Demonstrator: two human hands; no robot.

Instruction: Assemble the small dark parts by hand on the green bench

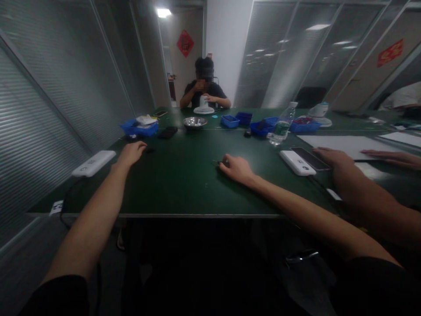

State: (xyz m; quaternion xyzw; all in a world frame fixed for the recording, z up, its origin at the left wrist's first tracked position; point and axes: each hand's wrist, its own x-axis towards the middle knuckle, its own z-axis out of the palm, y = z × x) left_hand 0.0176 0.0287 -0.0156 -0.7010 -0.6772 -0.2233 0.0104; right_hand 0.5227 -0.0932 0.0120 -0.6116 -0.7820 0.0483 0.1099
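My right hand rests on the green table with its fingers curled round a small slim tool. A thin tip sticks out to the left, and the tool looks like a small screwdriver, but most of it is hidden in the fingers. My left hand lies at the left of the tabletop, fingers loosely bent and a little apart, nothing visible in them. Just right of its fingertips is a small dark flat thing, too dim to name. A white power bank with a cable lies beside my left forearm.
Across the green table a person handles a white fan. Along the back stand a metal bowl, blue trays and a water bottle. At right, another person's hand lies by a phone and white power bank.
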